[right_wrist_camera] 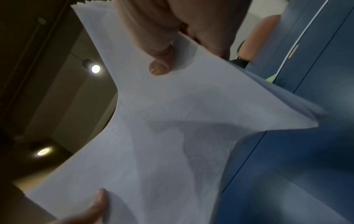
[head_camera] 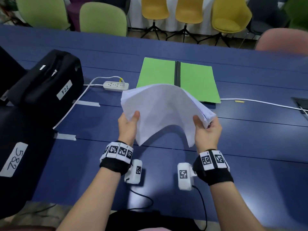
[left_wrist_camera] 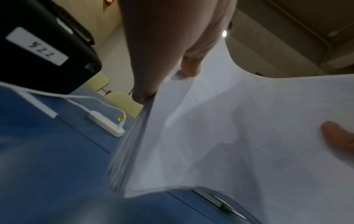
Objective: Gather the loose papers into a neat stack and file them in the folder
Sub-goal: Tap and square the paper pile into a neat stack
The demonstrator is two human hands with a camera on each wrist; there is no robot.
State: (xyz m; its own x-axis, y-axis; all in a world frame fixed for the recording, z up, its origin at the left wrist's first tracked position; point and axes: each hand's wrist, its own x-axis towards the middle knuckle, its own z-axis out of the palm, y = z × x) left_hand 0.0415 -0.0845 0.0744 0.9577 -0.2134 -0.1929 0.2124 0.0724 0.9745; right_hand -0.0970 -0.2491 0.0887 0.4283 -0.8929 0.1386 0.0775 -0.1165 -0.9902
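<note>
A thick stack of white papers (head_camera: 164, 110) hangs above the blue table, bowed upward in the middle. My left hand (head_camera: 129, 125) grips its left edge with the thumb on top. My right hand (head_camera: 205, 129) grips the right edge the same way. The left wrist view shows the stack (left_wrist_camera: 220, 144) from beneath the left thumb, and the right wrist view shows the stack (right_wrist_camera: 182, 128) under the right thumb. The green folder (head_camera: 196, 80) lies open and flat on the table just beyond the papers, its near edge partly hidden by them.
A white power strip (head_camera: 115, 85) with its cable lies left of the folder. Two black bags with labels (head_camera: 48, 80) stand at the left. Another white cable (head_camera: 260, 102) runs right of the folder. Chairs line the table's far side (head_camera: 103, 19).
</note>
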